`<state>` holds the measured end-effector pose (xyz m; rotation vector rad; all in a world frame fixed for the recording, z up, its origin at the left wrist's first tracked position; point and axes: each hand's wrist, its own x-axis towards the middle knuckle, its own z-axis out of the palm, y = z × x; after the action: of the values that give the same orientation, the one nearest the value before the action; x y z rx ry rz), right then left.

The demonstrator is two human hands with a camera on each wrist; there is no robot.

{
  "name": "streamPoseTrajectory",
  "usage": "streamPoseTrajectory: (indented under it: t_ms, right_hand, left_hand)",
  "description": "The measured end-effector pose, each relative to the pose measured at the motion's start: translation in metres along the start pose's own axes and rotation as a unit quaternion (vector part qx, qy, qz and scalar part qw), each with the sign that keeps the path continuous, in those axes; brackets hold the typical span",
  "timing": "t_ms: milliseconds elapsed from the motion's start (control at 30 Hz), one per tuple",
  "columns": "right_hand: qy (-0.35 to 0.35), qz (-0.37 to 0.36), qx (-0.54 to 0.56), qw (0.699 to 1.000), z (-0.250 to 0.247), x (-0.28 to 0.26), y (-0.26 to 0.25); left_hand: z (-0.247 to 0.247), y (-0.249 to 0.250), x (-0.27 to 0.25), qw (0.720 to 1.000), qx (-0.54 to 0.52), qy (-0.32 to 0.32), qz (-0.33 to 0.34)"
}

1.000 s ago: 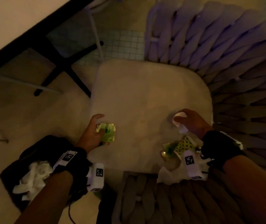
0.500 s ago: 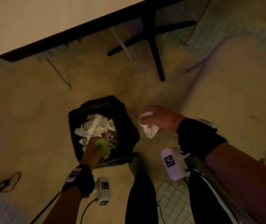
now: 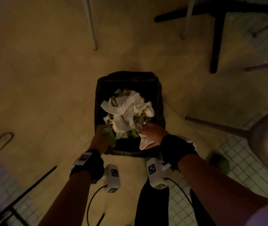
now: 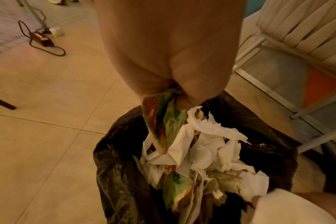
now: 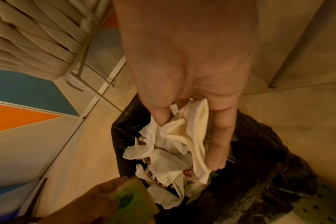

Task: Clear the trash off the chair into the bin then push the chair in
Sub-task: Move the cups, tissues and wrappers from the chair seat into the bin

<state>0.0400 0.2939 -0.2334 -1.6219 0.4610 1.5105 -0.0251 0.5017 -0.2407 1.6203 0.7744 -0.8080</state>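
Both hands hang over the bin (image 3: 129, 79), a black-lined container standing on the tan floor (image 3: 40, 79) and heaped with crumpled white paper (image 3: 126, 110) and bits of green packaging. The left hand (image 3: 101, 140), at the bin's near left corner, has its fingers curled round a green wrapper (image 4: 160, 119), which dangles from the fist just above the heap. The right hand (image 3: 152, 133), at the bin's near right corner, holds a crumpled white napkin (image 5: 186, 133) between the thumb and loosely bent fingers (image 5: 219, 145); the napkin droops toward the paper already in the bin. Each wrist wears a black strap with a white camera unit.

The chair (image 3: 267, 136) stands to the right of the bin, only its pale seat edge and one slanting leg showing in the head view; its woven strap back (image 5: 29, 39) appears in the wrist views. A second green item (image 3: 219, 162) lies on the floor between the bin and the chair, too blurred to identify. A black cable (image 3: 1, 141) loops on the floor well to the left of the bin.
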Motion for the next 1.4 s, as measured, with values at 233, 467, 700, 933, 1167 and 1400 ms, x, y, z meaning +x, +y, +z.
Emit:
streamPoseTrajectory:
  t_ms: [233, 467, 700, 933, 1167, 1400]
  right_hand:
    - [0.006, 0.050, 0.131, 0.990, 0.002, 0.013, 0.001]
    - [0.000, 0.052, 0.210, 0.976, -0.031, -0.043, 0.016]
    - [-0.003, -0.053, 0.387, 0.920, -0.138, -0.180, 0.050]
    - [0.167, -0.141, 0.374, 0.901, -0.314, -0.335, 0.198]
    - [0.260, 0.129, 0.141, 0.946, -0.396, -0.373, 0.415]
    - [0.279, 0.100, 0.115, 0.948, -0.390, -0.336, 0.461]
  left_hand:
    - [0.017, 0.005, 0.011, 0.997, 0.070, 0.015, -0.042]
    - [0.006, 0.032, -0.021, 0.982, 0.180, 0.022, 0.046]
    - [0.118, 0.144, -0.053, 0.925, 0.347, -0.065, 0.137]
    - [0.365, 0.257, -0.095, 0.806, 0.507, -0.213, 0.218]
    - [0.587, 0.237, -0.122, 0.588, 0.675, -0.347, 0.279]
    - [0.675, 0.166, -0.138, 0.464, 0.742, -0.353, 0.329]
